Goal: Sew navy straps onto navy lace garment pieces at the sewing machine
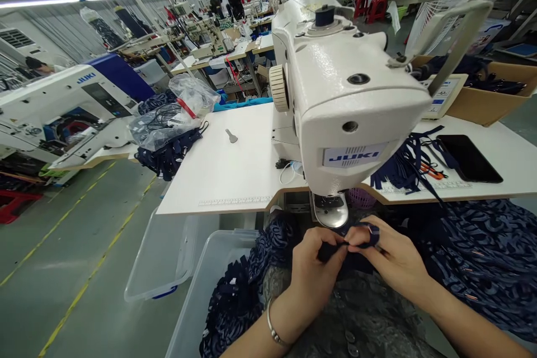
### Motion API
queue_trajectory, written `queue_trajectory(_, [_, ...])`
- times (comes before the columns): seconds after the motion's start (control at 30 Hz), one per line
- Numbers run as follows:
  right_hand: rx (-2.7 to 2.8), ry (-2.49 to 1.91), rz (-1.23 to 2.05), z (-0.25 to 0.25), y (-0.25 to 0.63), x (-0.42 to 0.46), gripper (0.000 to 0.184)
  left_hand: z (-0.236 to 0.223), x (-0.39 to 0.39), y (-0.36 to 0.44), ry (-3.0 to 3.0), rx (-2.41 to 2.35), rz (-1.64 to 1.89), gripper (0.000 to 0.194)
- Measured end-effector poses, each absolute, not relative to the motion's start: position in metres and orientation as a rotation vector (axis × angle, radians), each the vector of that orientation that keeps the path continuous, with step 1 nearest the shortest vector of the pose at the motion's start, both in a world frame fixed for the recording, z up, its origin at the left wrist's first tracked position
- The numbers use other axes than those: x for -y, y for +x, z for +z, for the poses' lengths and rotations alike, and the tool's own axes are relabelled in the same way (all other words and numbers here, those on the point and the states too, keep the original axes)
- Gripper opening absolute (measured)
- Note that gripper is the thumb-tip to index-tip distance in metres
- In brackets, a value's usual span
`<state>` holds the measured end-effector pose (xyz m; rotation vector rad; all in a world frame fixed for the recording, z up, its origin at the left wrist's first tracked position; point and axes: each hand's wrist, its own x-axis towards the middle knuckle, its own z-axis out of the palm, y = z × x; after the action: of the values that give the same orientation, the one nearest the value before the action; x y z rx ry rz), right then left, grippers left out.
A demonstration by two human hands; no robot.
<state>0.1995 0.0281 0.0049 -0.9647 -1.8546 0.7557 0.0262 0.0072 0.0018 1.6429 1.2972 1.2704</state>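
My left hand [312, 268], a bangle on its wrist, is closed with thumb and fingers pinching a dark navy fabric strip [372, 235]. Opposite it, my right hand [390, 257] pinches the same strip, part of which curves around its fingers. The fingertips of both hands meet just in front of the sewing machine [356, 100], below its rounded metal work plate [331, 213]. Much of the strip is hidden by my fingers. Patterned navy fabric [482, 263] hangs on the right, and more patterned fabric [268, 251] lies to the left of my hands.
On the white table [243, 173] lies a small grey metal piece [231, 136]. Navy strips [398, 165], orange-handled snips [434, 170] and a black phone [470, 158] rest at right, near a cardboard box [486, 100]. Clear plastic bins [157, 257] stand below left.
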Motion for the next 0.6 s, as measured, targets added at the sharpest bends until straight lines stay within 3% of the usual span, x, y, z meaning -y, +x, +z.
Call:
queue_trajectory(0.13, [1.807,-1.248,0.965,0.008,0.194,-0.034,0.01,0.0,-0.009,0.028,1.338,-1.405,1.048,0.02])
queue_trajectory(0.33, [1.933,-1.206,0.707,-0.001,0.183,-0.049,0.009,-0.007,-0.019,0.026,1.406,-1.587,1.117,0.021])
queue_trajectory(0.53, [1.815,-1.339,0.856,-0.005,0.18,-0.067,0.007,-0.014,-0.025,0.01,2.262,-1.821,1.409,0.036])
queue_trajectory(0.6, [1.705,-1.367,0.947,-0.008,0.181,-0.072,0.014,-0.015,-0.026,0.005,2.708,-1.673,1.319,0.038])
